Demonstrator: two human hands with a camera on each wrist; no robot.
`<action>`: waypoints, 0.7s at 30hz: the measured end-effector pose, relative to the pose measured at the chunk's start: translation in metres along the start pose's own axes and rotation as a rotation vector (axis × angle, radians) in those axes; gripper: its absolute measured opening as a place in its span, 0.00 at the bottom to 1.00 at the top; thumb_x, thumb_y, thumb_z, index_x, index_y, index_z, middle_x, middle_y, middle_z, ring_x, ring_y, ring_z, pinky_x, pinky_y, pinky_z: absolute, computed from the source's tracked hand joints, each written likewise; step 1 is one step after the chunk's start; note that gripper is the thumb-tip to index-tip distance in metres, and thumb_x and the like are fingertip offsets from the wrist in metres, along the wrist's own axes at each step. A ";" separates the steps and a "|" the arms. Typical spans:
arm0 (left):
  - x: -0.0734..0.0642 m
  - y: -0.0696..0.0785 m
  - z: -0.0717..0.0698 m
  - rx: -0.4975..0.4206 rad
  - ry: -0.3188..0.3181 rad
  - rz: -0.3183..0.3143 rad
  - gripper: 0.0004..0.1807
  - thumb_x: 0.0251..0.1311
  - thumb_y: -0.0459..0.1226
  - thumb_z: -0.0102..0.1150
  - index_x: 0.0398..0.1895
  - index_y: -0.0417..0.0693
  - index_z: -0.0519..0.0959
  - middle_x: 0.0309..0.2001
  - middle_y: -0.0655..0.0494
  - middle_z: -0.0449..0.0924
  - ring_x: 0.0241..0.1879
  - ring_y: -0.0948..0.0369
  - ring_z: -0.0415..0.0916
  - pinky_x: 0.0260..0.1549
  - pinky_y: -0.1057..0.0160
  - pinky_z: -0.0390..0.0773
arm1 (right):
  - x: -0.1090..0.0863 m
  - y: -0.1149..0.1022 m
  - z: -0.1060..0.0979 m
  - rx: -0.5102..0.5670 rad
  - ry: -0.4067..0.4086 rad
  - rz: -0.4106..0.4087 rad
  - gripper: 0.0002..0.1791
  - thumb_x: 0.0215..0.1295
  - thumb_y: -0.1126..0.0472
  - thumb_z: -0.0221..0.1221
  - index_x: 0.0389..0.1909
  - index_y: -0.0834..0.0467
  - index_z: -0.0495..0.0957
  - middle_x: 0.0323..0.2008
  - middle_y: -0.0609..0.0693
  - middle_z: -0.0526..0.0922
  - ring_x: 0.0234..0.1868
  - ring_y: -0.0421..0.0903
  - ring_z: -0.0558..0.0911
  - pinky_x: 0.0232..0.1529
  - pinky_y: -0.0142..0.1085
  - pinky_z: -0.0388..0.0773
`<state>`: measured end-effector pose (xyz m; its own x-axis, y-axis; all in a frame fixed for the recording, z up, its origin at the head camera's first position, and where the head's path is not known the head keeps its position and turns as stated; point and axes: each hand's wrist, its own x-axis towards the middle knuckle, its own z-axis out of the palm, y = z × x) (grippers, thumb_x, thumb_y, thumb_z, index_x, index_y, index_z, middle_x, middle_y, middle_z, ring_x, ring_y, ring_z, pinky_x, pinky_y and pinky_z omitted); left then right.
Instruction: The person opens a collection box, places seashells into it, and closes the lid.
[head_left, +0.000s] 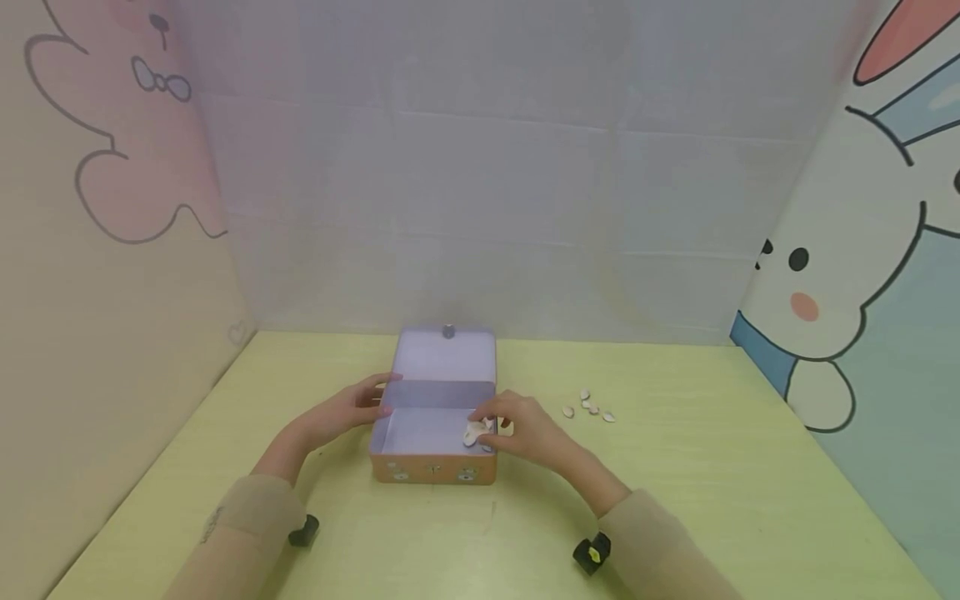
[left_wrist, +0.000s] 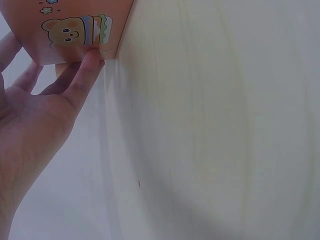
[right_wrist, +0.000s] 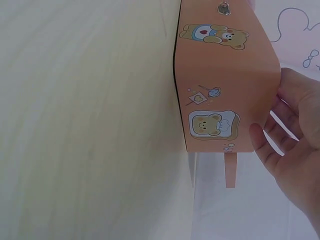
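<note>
An orange tin box printed with bears stands on the table, its lilac lid thrown back. At its left side is my left hand, thumb and fingers spread and fingertips against the wall; the left wrist view shows these fingers on the printed orange side. My right hand reaches over the right wall, with thumb and fingers bent around a small cluster of white seashells in the box's front right corner. I cannot tell whether a shell is pinched. In the right wrist view the box wall hides those fingertips.
Several small seashells lie loose on the pale yellow table, right of the box. A white sheet closes off the back. Side panels with cartoon drawings stand left and right. A metal clasp is on the box front.
</note>
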<state>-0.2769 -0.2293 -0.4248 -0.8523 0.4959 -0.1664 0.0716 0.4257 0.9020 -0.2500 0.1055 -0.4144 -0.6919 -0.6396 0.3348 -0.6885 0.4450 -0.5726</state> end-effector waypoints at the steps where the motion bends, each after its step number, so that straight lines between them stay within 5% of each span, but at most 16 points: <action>1: 0.000 0.000 0.000 0.000 0.000 -0.001 0.32 0.67 0.42 0.52 0.72 0.59 0.53 0.71 0.41 0.52 0.70 0.43 0.50 0.64 0.45 0.63 | 0.000 0.001 0.001 0.001 -0.002 0.003 0.14 0.54 0.62 0.67 0.44 0.56 0.82 0.39 0.46 0.83 0.39 0.46 0.78 0.37 0.36 0.81; 10: 0.002 -0.002 0.001 -0.008 0.000 -0.006 0.32 0.68 0.42 0.51 0.72 0.59 0.53 0.71 0.41 0.52 0.70 0.43 0.50 0.64 0.45 0.63 | -0.001 0.002 0.004 0.016 0.015 -0.023 0.15 0.55 0.62 0.67 0.44 0.61 0.81 0.41 0.52 0.83 0.40 0.52 0.79 0.37 0.37 0.81; 21: 0.004 -0.007 0.000 -0.014 0.000 -0.002 0.32 0.67 0.42 0.52 0.72 0.58 0.53 0.72 0.41 0.51 0.70 0.43 0.49 0.64 0.45 0.63 | -0.007 -0.004 -0.014 -0.030 0.065 -0.031 0.16 0.55 0.62 0.67 0.46 0.57 0.81 0.43 0.46 0.83 0.42 0.48 0.79 0.38 0.35 0.81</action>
<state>-0.2806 -0.2308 -0.4321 -0.8527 0.4945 -0.1685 0.0623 0.4165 0.9070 -0.2451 0.1171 -0.4039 -0.6822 -0.6118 0.4003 -0.7153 0.4452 -0.5386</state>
